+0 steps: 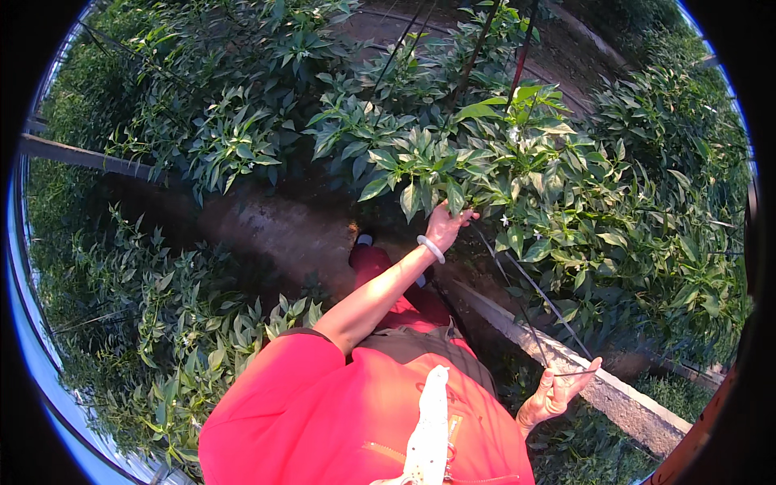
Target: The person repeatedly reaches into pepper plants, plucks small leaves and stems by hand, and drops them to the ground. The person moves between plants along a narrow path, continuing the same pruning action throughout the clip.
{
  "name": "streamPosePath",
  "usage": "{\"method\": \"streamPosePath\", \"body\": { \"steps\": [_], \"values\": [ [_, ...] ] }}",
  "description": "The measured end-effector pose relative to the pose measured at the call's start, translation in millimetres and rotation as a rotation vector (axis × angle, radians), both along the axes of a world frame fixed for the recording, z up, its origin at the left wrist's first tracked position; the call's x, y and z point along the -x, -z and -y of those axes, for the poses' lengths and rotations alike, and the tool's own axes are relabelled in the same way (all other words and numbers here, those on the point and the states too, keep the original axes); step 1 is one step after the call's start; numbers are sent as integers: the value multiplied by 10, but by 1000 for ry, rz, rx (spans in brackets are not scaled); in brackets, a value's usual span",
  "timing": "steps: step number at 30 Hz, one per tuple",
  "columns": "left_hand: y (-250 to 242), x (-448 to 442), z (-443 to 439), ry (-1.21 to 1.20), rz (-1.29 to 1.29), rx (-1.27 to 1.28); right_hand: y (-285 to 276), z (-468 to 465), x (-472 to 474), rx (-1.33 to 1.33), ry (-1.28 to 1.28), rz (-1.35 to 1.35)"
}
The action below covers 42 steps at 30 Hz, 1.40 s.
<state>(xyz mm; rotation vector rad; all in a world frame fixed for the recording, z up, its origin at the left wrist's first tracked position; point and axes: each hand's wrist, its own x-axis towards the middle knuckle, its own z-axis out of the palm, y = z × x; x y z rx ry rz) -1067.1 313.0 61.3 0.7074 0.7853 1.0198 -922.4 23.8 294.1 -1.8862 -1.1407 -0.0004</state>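
My left hand [447,225], with a white bangle at the wrist, reaches under the leaves of a pepper plant [445,160]. Its fingers are partly hidden by foliage, so their hold is unclear. A dark cord [541,290] runs as two strands from beside those fingertips down to my right hand [559,391]. There the cord is looped across the spread thumb and fingers and held taut. Small white flowers [504,220] show on the plant near my left hand.
A pale concrete beam [630,403] slants beneath the cord and my right hand. Another beam [91,159] lies at the left. Dense plants line both sides of a bare soil strip [291,233]. Dark support strings [526,51] rise from the plants ahead.
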Motion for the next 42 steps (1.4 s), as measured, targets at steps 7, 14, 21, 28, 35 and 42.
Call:
{"method": "streamPosePath", "body": {
  "steps": [7,14,21,28,35,42],
  "values": [
    [-193,150,-19,128,-170,20,-209,364,-390,-428,178,-518],
    [-1085,1176,-419,490,-559,-187,4,636,-232,1382,100,-112],
    [-1349,2224,-1433,-386,-513,-230,4,-65,2,1225,-125,-202],
    [-427,2734,-1350,-641,-808,15,-441,-1347,693,749,-544,-332],
    [-323,2436,-1273,-722,-530,-147,-249,-2888,1640,302,-858,-437],
    [-274,2453,-1589,-937,-344,-51,531,-4586,2174,442,-566,-552]
  ]
}}
